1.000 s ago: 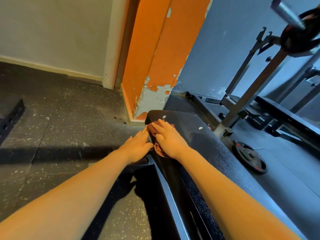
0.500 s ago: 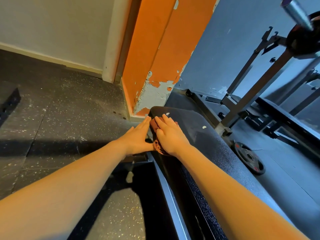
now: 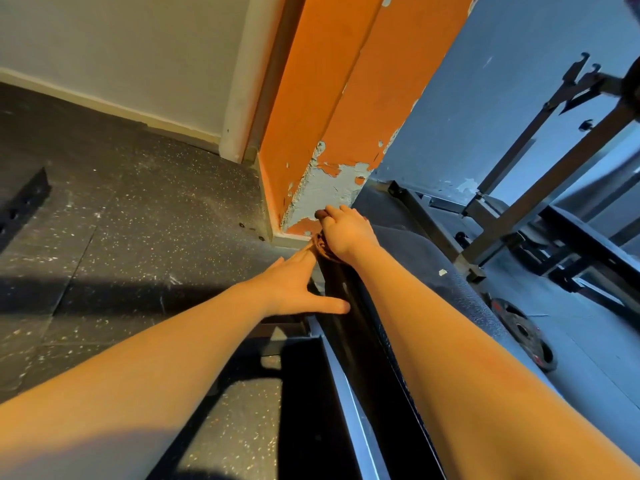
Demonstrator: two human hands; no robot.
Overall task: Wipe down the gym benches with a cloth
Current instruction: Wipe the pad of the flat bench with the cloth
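A black padded gym bench [image 3: 415, 271] runs from the bottom centre up to the foot of an orange pillar. My right hand [image 3: 346, 233] is at the bench's far end, fingers curled over the edge and gripping a bunched reddish-brown cloth [image 3: 321, 247]. Most of the cloth is hidden under that hand. My left hand [image 3: 294, 282] lies open along the bench's left side, fingers straight, thumb spread, fingertips touching the cloth.
The orange pillar [image 3: 329, 116] with peeling paint stands right behind the bench end. A weight plate [image 3: 523, 330] lies on the floor to the right, beside a metal rack [image 3: 554, 168] and a second bench [image 3: 588, 244]. Speckled rubber floor stretches left.
My right hand slid the cloth from the top of the pad up to the bench's far end and curled over it. My left hand dropped lower along the side and spread its thumb.
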